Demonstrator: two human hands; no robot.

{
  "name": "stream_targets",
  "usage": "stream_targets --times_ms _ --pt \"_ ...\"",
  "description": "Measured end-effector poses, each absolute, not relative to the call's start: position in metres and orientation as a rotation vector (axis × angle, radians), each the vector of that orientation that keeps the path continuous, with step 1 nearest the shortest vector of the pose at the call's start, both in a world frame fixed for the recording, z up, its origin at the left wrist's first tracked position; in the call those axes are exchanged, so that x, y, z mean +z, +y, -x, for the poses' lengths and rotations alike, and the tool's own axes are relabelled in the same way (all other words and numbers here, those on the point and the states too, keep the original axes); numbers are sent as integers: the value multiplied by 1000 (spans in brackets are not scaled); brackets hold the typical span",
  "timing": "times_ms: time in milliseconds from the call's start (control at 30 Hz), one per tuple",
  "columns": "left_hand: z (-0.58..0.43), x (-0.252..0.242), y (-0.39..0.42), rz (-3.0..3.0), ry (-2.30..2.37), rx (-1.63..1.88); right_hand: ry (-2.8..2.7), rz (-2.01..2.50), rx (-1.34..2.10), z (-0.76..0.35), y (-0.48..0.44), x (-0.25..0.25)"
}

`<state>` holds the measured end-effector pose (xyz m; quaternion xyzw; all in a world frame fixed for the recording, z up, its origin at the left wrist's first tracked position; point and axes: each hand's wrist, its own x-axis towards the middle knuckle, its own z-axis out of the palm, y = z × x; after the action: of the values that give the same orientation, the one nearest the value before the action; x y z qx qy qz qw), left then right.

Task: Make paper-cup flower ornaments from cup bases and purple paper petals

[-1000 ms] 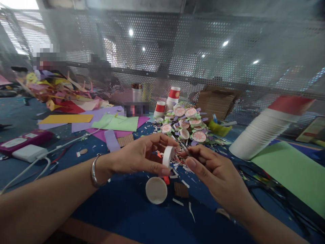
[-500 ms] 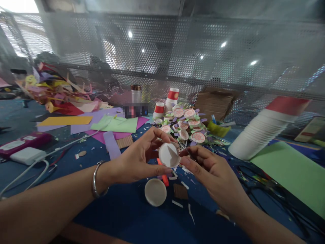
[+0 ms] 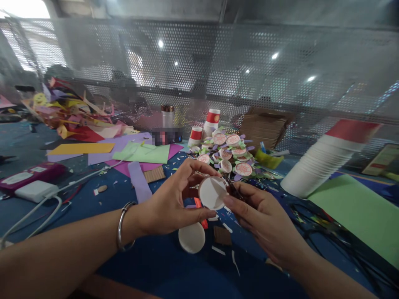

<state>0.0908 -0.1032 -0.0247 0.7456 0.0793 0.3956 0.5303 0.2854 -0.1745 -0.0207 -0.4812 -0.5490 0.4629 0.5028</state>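
My left hand (image 3: 174, 199) curls round a white paper cup bottom (image 3: 212, 194), cut down to a shallow disc, gripping it between thumb and fingers. A shadow falls across its face. At the disc's right edge is my right hand (image 3: 260, 211), its thumb touching the rim. Its fingers are closed round a dark, thin tool that looks like scissors (image 3: 233, 187), mostly hidden by the hand. Below the hands a second round paper cup bottom (image 3: 191, 238) lies on the blue table cover. An orange-red strip (image 3: 204, 222) shows just behind it.
Beyond my hands is a pile of white discs with red prints (image 3: 232, 153). A tall stack of paper cups (image 3: 324, 162) leans at the right, beside green paper (image 3: 358, 211). Coloured sheets (image 3: 143, 152) and a white cable (image 3: 84, 178) lie left. Paper scraps litter the middle.
The cup bottom has shifted slightly right and turned, its face looking flatter. My right thumb now overlaps its edge, and the dark tool points more upward.
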Motion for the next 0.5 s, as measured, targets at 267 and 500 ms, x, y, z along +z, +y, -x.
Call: stream_targets --times_ms 267,500 --pt "-89 -24 -105 -1718 230 904 -1329 1182 1088 -288 -173 -23" --pt "-93 -28 -102 -1680 229 894 -1350 1205 1097 -289 -173 -26"
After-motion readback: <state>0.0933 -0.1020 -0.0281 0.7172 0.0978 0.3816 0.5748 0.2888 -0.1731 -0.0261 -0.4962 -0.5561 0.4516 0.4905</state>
